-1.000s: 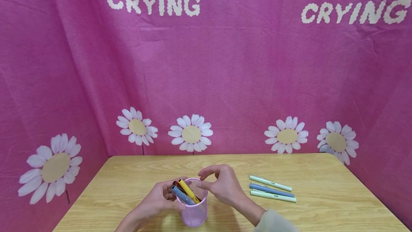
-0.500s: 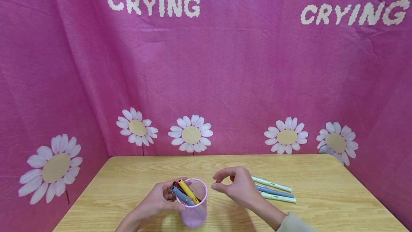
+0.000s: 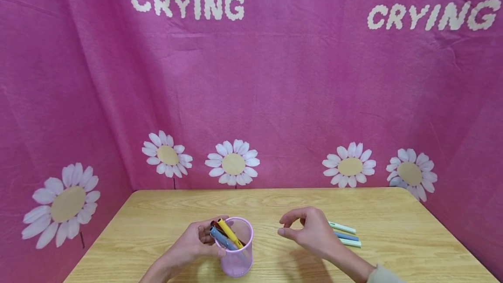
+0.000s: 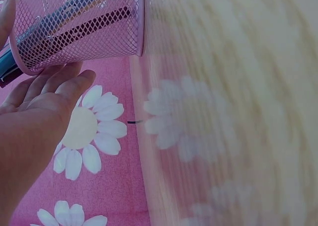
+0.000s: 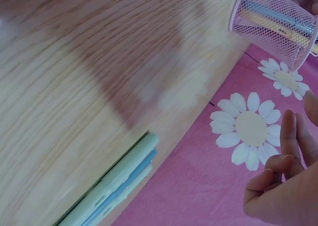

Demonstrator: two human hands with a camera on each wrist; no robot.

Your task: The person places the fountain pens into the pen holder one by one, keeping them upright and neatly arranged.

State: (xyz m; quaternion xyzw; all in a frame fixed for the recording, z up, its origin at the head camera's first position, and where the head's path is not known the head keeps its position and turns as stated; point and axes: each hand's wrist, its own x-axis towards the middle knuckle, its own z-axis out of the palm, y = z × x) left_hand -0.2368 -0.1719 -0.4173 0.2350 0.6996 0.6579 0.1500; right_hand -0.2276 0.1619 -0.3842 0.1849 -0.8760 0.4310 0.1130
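Note:
My left hand holds a pink mesh pen cup near its rim, thumb at the front and fingers along the far side. Inside the cup lean a yellow pen, a blue pen and a dark red pen, tilted toward that hand. To the cup's right, my right hand hovers over the table, fingers loosely curved, thumb and index apart with nothing between them. It partly hides two pale green pens and a blue pen lying side by side.
A light wood-grain table carries everything. Behind it and along both sides hangs a pink cloth printed with white daisies and lettering. The table's far edge runs along the foot of the cloth.
My right hand has moved right, away from the cup's rim, and now covers part of the pens on the table. The left hand and the cup have stayed put.

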